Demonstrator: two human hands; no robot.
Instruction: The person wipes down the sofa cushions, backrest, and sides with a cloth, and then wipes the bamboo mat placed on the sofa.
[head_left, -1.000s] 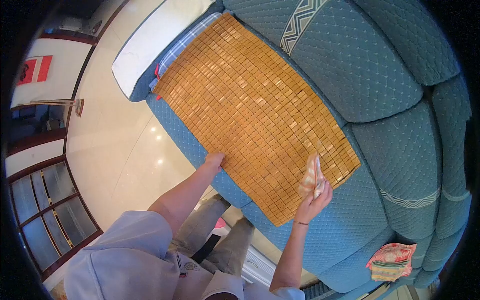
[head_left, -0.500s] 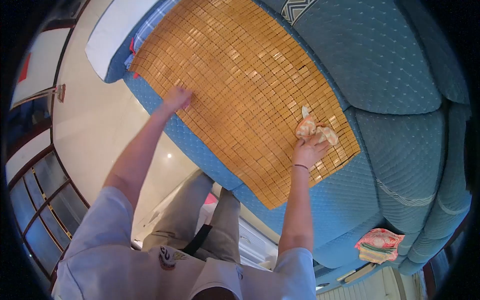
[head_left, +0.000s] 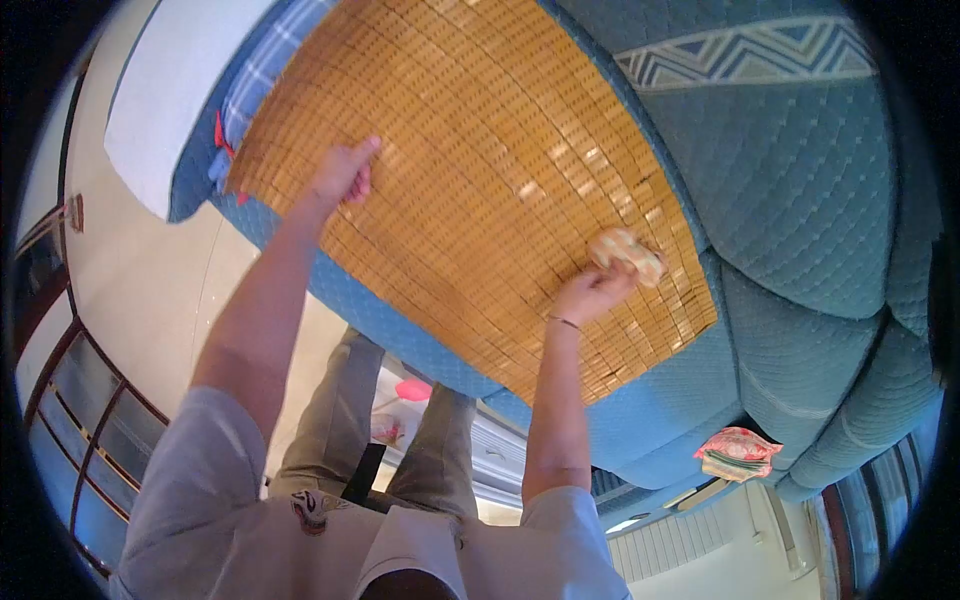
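Observation:
A brown bamboo mat point(head_left: 470, 200) of small tiles lies over the blue quilted sofa seat. My right hand point(head_left: 597, 292) is closed on a crumpled orange and white cloth point(head_left: 628, 254), which touches the mat near its right end. Toward the left part of the mat is my left hand point(head_left: 346, 174), its thumb stretched out and its other fingers curled. Whether those fingers hold anything is hidden.
Blue sofa backrests point(head_left: 780, 170) run along the far and right sides. Folded red and striped cloths point(head_left: 738, 454) sit at the lower right. A white cover point(head_left: 185, 90) lies on the left armrest, beside a plaid cloth point(head_left: 262, 75).
The view has moved closer over the mat. My left hand has gone from the mat's near edge farther onto it. The cloth in my right hand has come down onto the mat and bunched up.

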